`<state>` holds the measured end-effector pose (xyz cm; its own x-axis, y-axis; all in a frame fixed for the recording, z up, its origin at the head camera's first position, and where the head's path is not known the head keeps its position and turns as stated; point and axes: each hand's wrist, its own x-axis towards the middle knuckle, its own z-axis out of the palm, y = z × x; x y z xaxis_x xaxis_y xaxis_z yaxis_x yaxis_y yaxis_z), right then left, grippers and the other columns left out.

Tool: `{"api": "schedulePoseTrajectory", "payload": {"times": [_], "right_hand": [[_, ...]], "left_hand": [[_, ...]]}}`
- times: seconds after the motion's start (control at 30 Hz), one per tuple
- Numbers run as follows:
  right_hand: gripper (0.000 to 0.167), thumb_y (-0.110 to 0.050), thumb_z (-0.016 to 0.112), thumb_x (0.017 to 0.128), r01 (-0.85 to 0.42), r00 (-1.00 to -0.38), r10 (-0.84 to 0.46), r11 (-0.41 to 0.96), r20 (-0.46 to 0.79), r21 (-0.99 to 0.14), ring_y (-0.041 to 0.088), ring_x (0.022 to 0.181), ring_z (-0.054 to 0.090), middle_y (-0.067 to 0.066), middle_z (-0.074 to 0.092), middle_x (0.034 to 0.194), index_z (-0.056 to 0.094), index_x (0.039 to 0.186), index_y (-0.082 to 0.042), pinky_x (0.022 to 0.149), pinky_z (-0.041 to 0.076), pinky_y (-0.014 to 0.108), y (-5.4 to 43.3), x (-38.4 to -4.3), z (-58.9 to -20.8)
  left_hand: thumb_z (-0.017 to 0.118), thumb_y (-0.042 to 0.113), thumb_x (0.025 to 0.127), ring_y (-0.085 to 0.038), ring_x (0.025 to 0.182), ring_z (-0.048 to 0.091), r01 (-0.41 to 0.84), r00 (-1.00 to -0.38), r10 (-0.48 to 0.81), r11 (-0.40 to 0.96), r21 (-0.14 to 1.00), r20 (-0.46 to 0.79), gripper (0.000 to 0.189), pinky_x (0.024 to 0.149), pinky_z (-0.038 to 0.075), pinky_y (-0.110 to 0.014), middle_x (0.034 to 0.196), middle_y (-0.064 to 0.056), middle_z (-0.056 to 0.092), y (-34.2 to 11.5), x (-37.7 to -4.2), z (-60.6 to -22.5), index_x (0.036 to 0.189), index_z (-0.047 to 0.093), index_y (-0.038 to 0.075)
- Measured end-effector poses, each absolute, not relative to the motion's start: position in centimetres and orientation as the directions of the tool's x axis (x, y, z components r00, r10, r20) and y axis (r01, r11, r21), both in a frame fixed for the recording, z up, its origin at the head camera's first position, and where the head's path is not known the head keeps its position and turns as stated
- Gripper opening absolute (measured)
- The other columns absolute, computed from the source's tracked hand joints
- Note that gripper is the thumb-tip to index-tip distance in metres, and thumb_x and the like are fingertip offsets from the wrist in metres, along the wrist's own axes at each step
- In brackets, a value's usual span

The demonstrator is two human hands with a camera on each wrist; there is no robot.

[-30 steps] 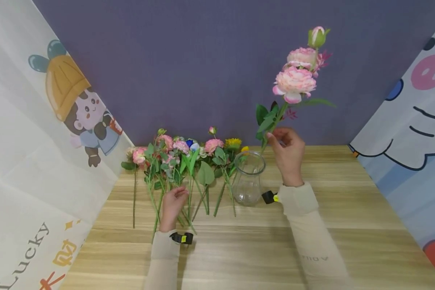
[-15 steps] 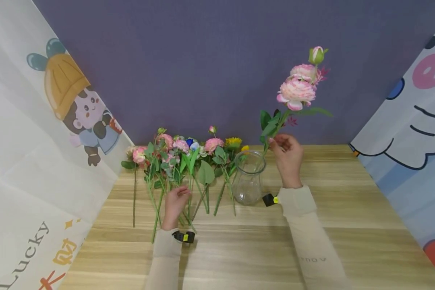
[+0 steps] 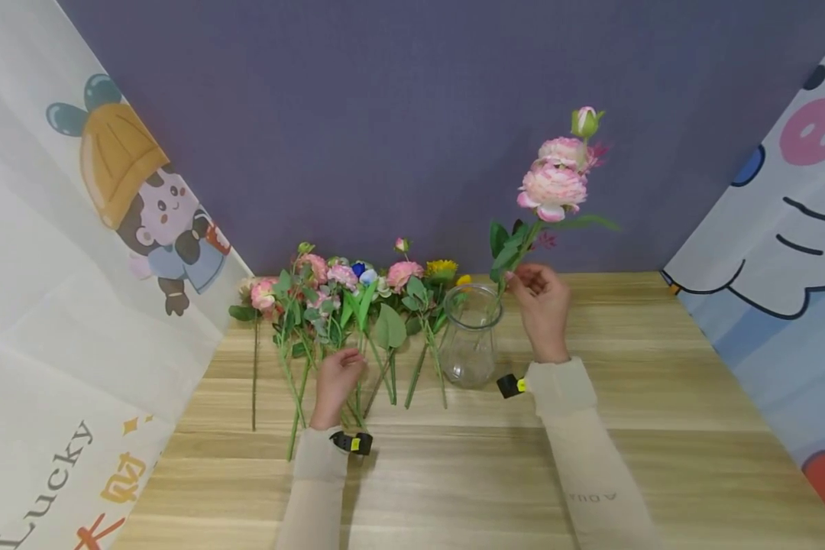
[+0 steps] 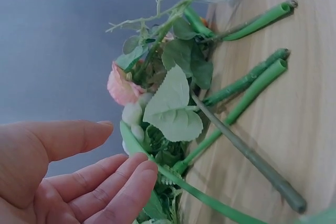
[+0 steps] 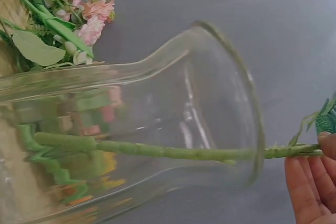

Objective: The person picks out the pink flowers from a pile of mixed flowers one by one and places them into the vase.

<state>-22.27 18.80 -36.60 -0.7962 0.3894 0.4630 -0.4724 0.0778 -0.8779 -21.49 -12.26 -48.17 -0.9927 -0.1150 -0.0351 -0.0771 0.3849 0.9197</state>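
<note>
My right hand (image 3: 545, 309) pinches the stem of a pink artificial peony (image 3: 553, 187) just above the glass vase (image 3: 469, 355). Two full blooms and a bud top this spray, which leans a little to the right. In the right wrist view the green stem (image 5: 163, 149) runs through the mouth of the vase and down inside it. My left hand (image 3: 339, 382) hovers over the stems of the flowers lying to the left. Its fingers are relaxed and hold nothing, near a pale green leaf (image 4: 173, 108) in the left wrist view.
Several artificial flowers lie in a row left of the vase, among them a pink bloom (image 3: 404, 275) and a yellow flower (image 3: 442, 269). A dark panel (image 3: 385, 137) stands behind the wooden table (image 3: 454, 489). Printed curtains (image 3: 34, 305) flank both sides.
My right hand has lowered the peony, so its stem now reaches down into the vase. My left hand has shifted slightly to the right.
</note>
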Motion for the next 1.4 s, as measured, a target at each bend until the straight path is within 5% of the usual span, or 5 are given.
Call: {"api": "schedulePoseTrajectory", "payload": {"times": [0.43, 0.97, 1.4], "right_hand": [[0.018, 0.005, 0.066, 0.082, -0.361, -0.842, 0.362, 0.175, 0.401, -0.916, 0.002, 0.067, 0.057, -0.003, 0.061, 0.076, 0.06, 0.092, 0.018, 0.062, 0.047, 0.012, 18.5, -21.3, -37.3], [0.014, 0.009, 0.064, 0.08, -0.324, -0.869, 0.291, 0.275, 0.399, -0.905, 0.005, 0.072, 0.059, 0.029, 0.064, 0.089, 0.062, 0.092, 0.017, 0.066, 0.047, 0.01, 18.2, -20.8, -38.1], [0.022, 0.009, 0.063, 0.08, -0.256, -0.909, 0.261, 0.267, 0.326, -0.929, 0.012, 0.078, 0.059, 0.033, 0.06, 0.099, 0.059, 0.099, 0.019, 0.07, 0.048, 0.011, 18.0, -20.8, -38.2]], "left_hand": [[0.059, 0.004, 0.089, -0.036, 0.097, 0.062, -0.025, -0.998, -0.066, 0.369, 0.929, -0.001, 0.031, 0.078, 0.053, -0.039, 0.106, -0.025, 0.065, -10.5, -21.8, -47.8, 0.117, 0.06, -0.011], [0.062, 0.007, 0.088, -0.03, 0.093, 0.064, -0.017, -1.0, 0.008, 0.364, 0.931, -0.021, 0.032, 0.077, 0.054, -0.037, 0.104, -0.02, 0.067, -7.9, -21.9, -48.0, 0.117, 0.062, -0.006], [0.06, 0.008, 0.089, -0.031, 0.094, 0.064, 0.025, -0.996, 0.091, 0.38, 0.925, -0.01, 0.033, 0.077, 0.053, -0.038, 0.103, -0.018, 0.068, -5.7, -22.6, -47.9, 0.118, 0.061, -0.007]]}}
